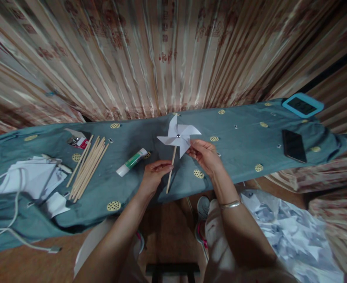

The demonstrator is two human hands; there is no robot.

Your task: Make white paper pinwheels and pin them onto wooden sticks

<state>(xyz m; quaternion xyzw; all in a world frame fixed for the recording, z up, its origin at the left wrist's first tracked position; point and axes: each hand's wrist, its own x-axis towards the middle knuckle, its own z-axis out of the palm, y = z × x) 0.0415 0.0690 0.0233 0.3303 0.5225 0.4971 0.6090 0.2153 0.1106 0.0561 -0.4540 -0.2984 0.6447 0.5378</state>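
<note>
Left grip (156, 173) pinching the stick (174, 155), the pinwheel (174, 138) just beyond it; right grip (206, 155) pinching a vane (184, 147); a hard tug there could crease or tear it, a slack left pinch could let the stick twist; glue (131, 162) just left of the left grip, loose sticks (88, 171) farther left.

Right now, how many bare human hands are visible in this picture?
2: the bare left hand pinches the thin pale wooden stick of the white paper pinwheel; the bare right hand is at one of its blades.
</note>
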